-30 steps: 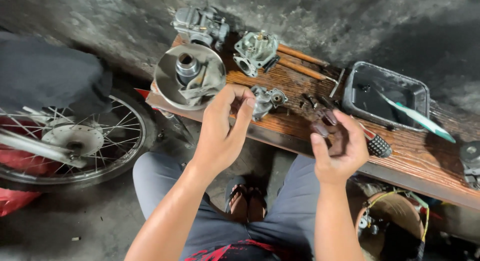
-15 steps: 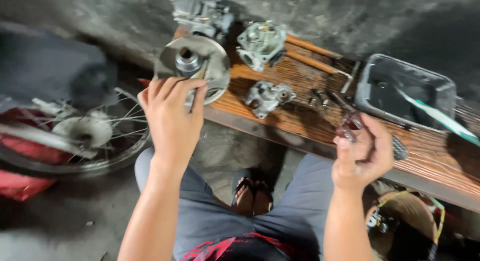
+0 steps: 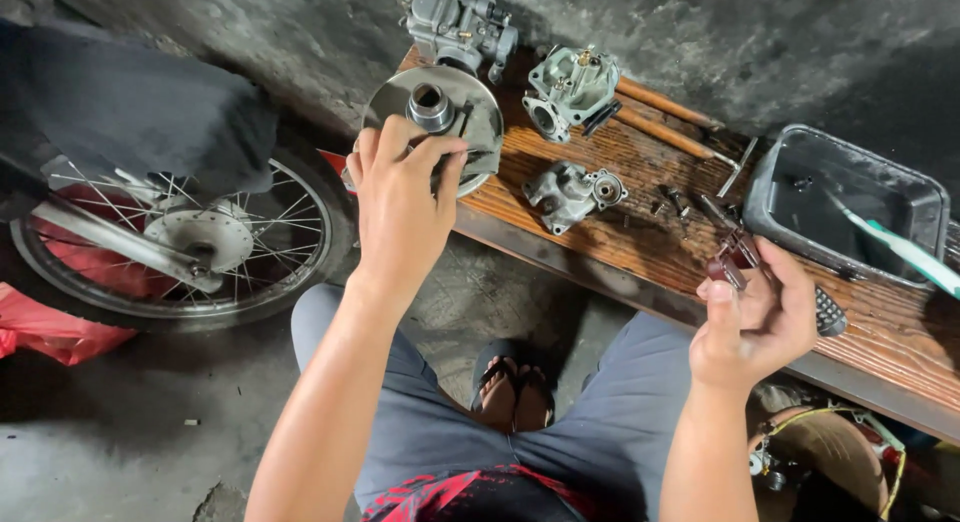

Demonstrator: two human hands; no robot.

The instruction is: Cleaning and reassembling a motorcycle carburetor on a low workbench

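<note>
My left hand [image 3: 400, 207] reaches over the near rim of a round metal dish [image 3: 485, 107], fingers spread and resting on it, with nothing seen in them. A short metal cylinder [image 3: 430, 104] stands in the dish. My right hand [image 3: 755, 322] is raised over the front edge of a wooden bench [image 3: 620, 237] and pinches a small dark reddish-brown part [image 3: 728, 262] between thumb and fingers. A grey carburetor piece [image 3: 570, 192] lies on the bench between my hands.
Two more carburetor bodies [image 3: 460, 22] [image 3: 572, 87] sit at the back of the bench beside wooden-handled tools [image 3: 665, 117]. A dark rectangular tray [image 3: 850, 197] with a toothbrush [image 3: 900, 250] stands at right. A spoked wheel [image 3: 170, 242] and red bag [image 3: 45, 327] lie at left.
My left hand has moved left from the middle of the bench to the metal dish. My right hand has kept hold of the small brown part and lifted it slightly.
</note>
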